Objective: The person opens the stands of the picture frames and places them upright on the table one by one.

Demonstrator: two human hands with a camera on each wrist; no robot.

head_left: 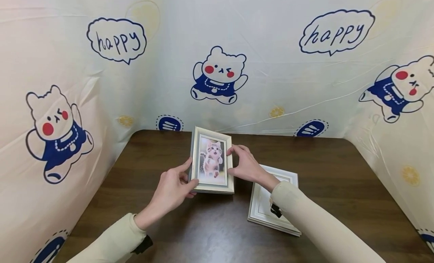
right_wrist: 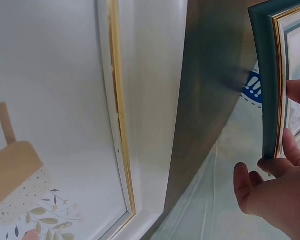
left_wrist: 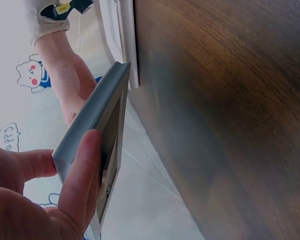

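A cream-white photo frame (head_left: 213, 187) with a blue-grey inner border is held up above the table, tilted toward me. It shows a picture of a kitten (head_left: 213, 159). My left hand (head_left: 173, 185) grips its lower left edge, thumb on the front and fingers behind; the left wrist view shows the frame's side and back. With bent thumb and fingers, my right hand (head_left: 247, 163) pinches the right edge. Under the right forearm lies a second white photo frame (right_wrist: 152, 115), partly hidden in the head view. Its print has a tan shape and leaf sprigs.
A dark brown wooden table (head_left: 203, 233) lies beneath both frames. Light curtains (head_left: 271, 78) printed with bears and the word "happy" enclose its back and sides. Each sleeve has a black strap item at the cuff.
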